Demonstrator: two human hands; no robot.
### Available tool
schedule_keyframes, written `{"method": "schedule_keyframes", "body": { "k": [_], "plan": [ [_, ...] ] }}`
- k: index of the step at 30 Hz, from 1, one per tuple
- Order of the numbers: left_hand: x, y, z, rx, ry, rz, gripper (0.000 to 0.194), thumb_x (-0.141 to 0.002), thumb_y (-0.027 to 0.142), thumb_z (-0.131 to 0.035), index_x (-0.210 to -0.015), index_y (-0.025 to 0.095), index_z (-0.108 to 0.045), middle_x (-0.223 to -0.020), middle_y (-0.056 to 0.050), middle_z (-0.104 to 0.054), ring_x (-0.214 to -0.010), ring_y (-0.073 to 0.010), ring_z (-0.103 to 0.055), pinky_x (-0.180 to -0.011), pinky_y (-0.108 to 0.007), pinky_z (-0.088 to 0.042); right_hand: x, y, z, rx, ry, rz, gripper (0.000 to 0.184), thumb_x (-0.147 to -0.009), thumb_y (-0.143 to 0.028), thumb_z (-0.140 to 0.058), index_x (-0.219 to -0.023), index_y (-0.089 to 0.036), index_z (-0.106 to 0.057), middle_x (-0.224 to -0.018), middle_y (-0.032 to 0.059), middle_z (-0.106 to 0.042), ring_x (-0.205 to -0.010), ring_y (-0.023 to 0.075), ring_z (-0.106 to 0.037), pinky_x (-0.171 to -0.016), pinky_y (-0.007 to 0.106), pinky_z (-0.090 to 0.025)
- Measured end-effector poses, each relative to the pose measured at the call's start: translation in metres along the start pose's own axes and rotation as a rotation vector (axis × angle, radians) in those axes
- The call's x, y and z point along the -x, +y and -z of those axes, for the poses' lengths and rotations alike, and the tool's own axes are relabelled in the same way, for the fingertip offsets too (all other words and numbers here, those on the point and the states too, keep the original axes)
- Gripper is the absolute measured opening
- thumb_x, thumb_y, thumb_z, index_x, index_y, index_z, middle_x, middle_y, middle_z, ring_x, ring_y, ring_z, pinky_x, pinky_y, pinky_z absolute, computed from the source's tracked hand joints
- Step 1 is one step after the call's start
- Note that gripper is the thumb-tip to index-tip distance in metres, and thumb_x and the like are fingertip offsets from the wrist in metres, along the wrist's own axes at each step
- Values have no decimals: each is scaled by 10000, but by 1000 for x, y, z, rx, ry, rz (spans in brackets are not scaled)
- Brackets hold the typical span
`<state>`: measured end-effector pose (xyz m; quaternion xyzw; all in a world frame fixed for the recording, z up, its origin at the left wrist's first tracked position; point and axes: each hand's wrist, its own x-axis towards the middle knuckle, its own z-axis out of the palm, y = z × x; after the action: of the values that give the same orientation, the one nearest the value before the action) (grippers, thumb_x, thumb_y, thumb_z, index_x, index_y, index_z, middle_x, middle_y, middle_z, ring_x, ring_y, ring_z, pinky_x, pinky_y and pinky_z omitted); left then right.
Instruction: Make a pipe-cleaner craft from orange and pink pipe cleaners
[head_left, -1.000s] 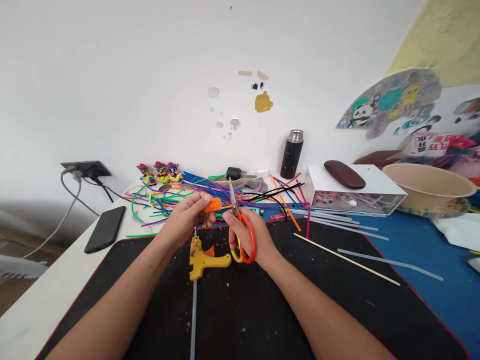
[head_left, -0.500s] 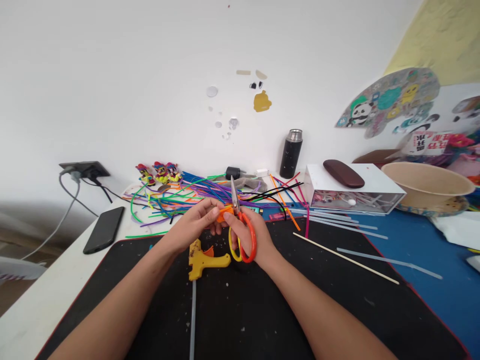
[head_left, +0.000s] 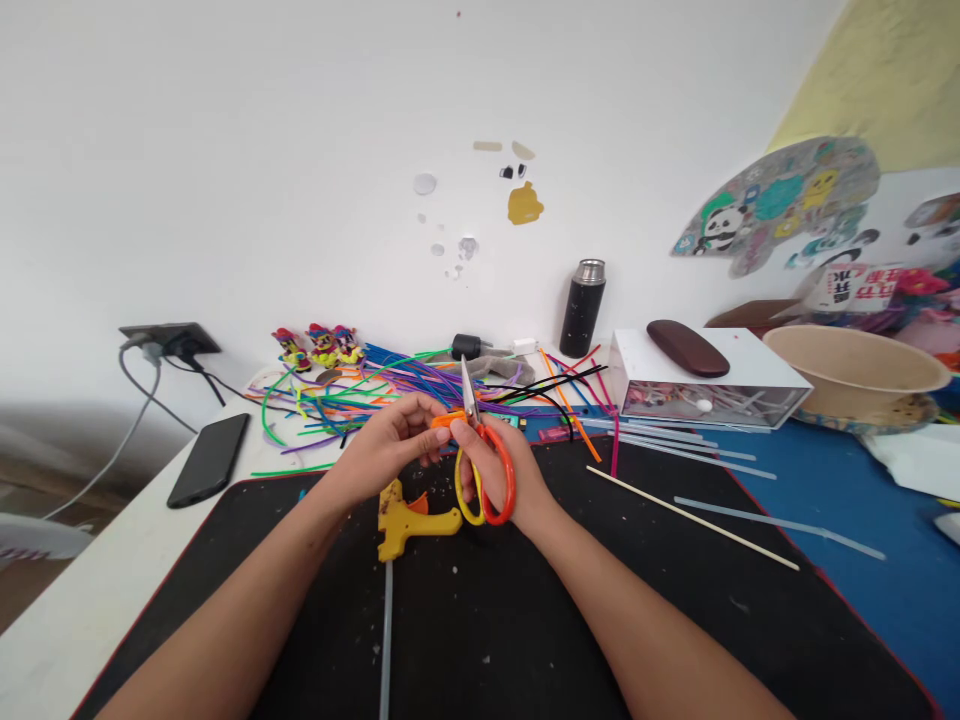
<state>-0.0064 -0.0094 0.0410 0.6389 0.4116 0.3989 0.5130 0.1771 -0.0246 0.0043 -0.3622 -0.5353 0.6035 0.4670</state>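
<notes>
The left hand [head_left: 401,440] pinches a small bright-orange fuzzy piece [head_left: 447,419] above the black red-edged mat [head_left: 450,640], beside the right thumb. The right hand [head_left: 499,460] is wrapped around metal-bladed scissors [head_left: 469,393] with red and yellow handles (tips toward the wall). A yellow plastic glue gun [head_left: 393,522] lies just below.

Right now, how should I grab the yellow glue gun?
Probably by the handle of the yellow glue gun, from the right: it sticks out that way, while the glue stick runs out the back. The left hand hides its tip.
</notes>
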Motion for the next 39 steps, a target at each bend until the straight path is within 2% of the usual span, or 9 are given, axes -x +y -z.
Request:
{"method": "schedule_keyframes", "body": {
  "k": [6, 9, 12, 17, 20, 26, 34, 39],
  "plan": [
    [-3, -1, 7, 185, 211, 29, 394, -802, 499, -876, -922, 194, -658, -705, 0, -699, -589, -142, -626, -561, -245, -491, 4, -7, -3, -46, -45, -49, 718, -877, -864, -567, -1084, -183, -659, -537, -28, -644, -429, 167, -641, -426, 219, -450],
    [-4, -2, 8, 266, 253, 45, 398, -773, 477, -905, -893, 186, -661, -690, 2, -695, -573, -124, -616, -552, -226, -478, 4, -8, -3, -101, -97, -47, 821, -852, -904, -551, -1207, -173, -667, -663, 30, -731, -572, 205, -734, -537, 257, -540],
    [-5, -3, 9, 303, 278, 44, 406, -764, 468, -918, -909, 183, -667, -704, -2, -709, -579, -120, -629, -562, -220, -489, 3, -6, -3, -110, -121, -43, 854, -843, -914, -547, -1237, -166, -665, -733, 58, -758, -640, 216, -762, -613, 285, -578],
    [-4, -4, 11, 313, 308, -17, 342, -837, 450, -871, -910, 189, -662, -738, -8, -730, -602, -120, -646, -586, -222, -509, 4, -1, -1, 34, -62, -4, 712, -924, -828, -551, -1185, -178, -677, -777, 39, -749, -495, 142, -674, -489, 225, -492],
    [-4, -4, 12, 303, 314, -42, 322, -857, 434, -859, -925, 191, -660, -748, -10, -740, -610, -120, -652, -581, -216, -507, 5, 2, 0, 114, -71, 19, 614, -984, -761, -531, -1168, -195, -680, -796, 25, -744, -466, 120, -637, -456, 213, -459],
    [-4, -3, 11, 288, 336, -82, 338, -849, 434, -867, -951, 195, -649, -713, 1, -730, -586, -116, -641, -556, -205, -493, 8, 1, -2, 237, -79, 32, 529, -1012, -705, -546, -1131, -207, -682, -728, -10, -688, -467, 119, -600, -457, 215, -456],
    [-4, -5, 8, 229, 350, -96, 344, -835, 442, -868, -908, 195, -639, -664, 25, -685, -546, -115, -610, -542, -215, -495, 11, -7, -3, 396, -112, 30, 446, -1039, -630, -556, -1124, -210, -680, -735, 6, -690, -494, 135, -615, -509, 234, -462],
    [-5, -6, 7, 213, 357, -81, 369, -822, 462, -872, -907, 200, -627, -639, 28, -680, -524, -116, -599, -507, -211, -476, 12, -8, -3, 431, -100, 39, 426, -1039, -631, -554, -1048, -220, -662, -719, 4, -686, -499, 144, -619, -514, 242, -440]
  ]
}}
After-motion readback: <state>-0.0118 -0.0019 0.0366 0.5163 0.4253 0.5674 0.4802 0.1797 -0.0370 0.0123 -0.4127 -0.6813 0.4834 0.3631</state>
